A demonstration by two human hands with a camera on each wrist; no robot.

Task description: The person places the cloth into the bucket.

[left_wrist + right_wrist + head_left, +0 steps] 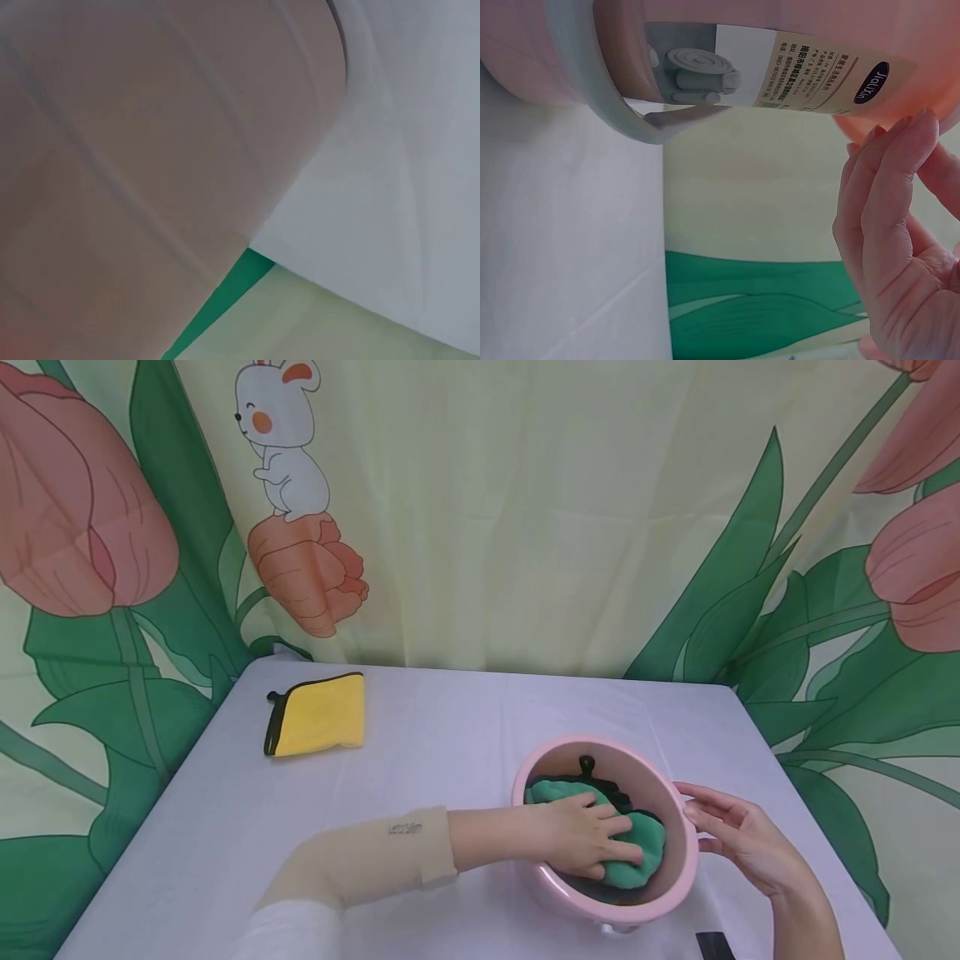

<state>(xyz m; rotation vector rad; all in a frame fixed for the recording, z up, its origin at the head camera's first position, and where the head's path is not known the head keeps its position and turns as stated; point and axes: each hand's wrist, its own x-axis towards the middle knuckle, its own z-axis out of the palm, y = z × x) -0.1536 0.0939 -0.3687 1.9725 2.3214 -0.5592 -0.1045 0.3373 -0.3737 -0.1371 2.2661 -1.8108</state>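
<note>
Over on my left, toward the far side of the white table [435, 735], a folded yellow cloth [322, 717] with black edging lies flat, well apart from both my hands. My beige sleeve [375, 852] crosses the near side of the table; the left wrist view shows none of my fingers.

My left hand [573, 837] reaches over the rim and into the pink bucket [637, 914]. Its fingers are spread across the green cloth [636, 864], which lies bunched inside; I can't tell whether the tips dig into it. A black loop [587, 766] stands up against the far inner wall. I take this step to be pressing or settling the cloth in the bucket.

On the right, my right hand [757, 839] touches the outside of the bucket at its rim, fingers loosely bent and not wrapped around anything. The right wrist view shows them beside the pink wall, with a printed label [821, 71] nearby. I judge that this hand is there to steady the bucket. As I see it, the next move calls for light fingertips here while my left fingers either gather the cloth or lift clear without dragging it.
</note>
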